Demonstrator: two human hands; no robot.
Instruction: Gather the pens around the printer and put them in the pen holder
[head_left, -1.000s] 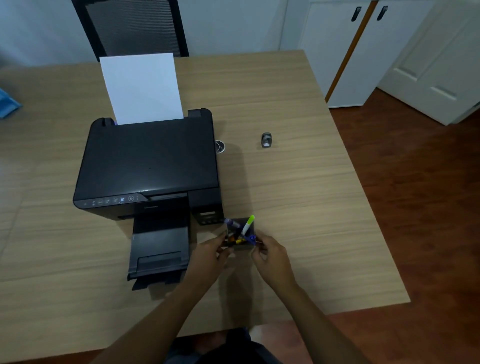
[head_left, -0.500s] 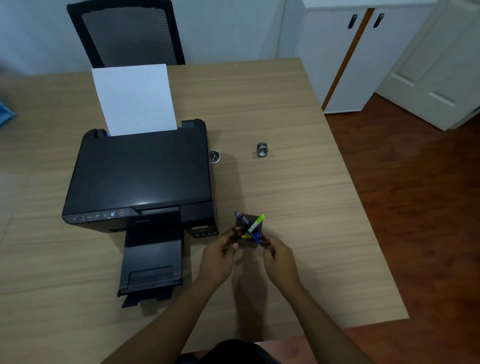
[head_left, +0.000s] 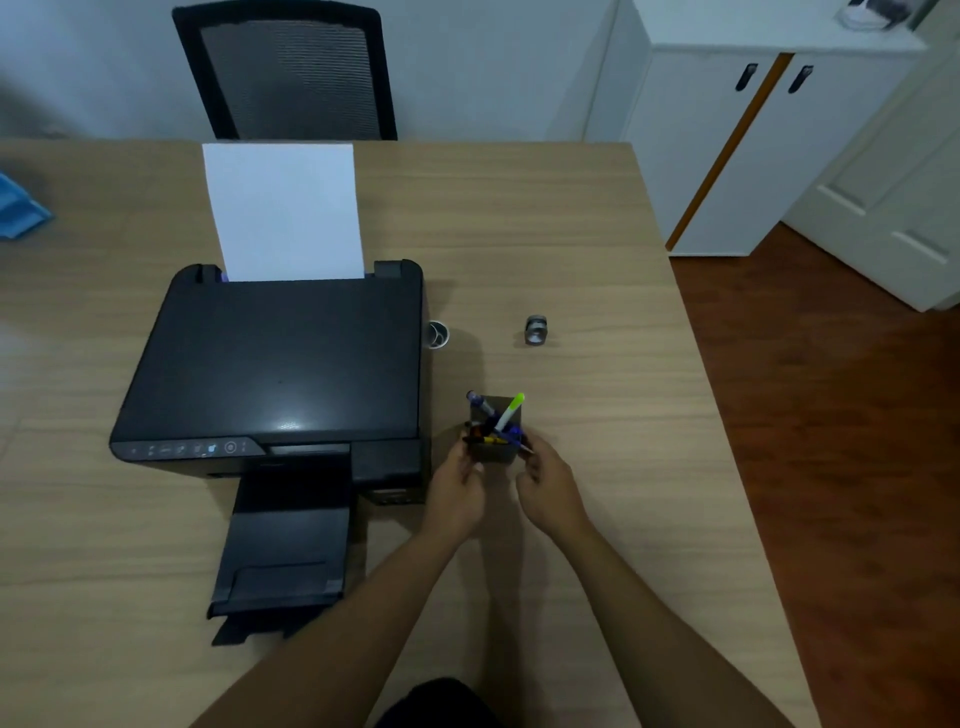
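The dark square pen holder (head_left: 493, 441) stands on the wooden table (head_left: 597, 249) just right of the black printer's (head_left: 280, 364) front corner. Several pens (head_left: 485, 408) lean in it, among them a green-capped marker (head_left: 511, 408). The left hand (head_left: 457, 493) and right hand (head_left: 550, 491) cup its two sides, fingers curled against the walls. The marks on the printer's panel are too small to read. White paper (head_left: 283, 210) stands in its feeder. Open tabletop lies to the right, up to the table's edge.
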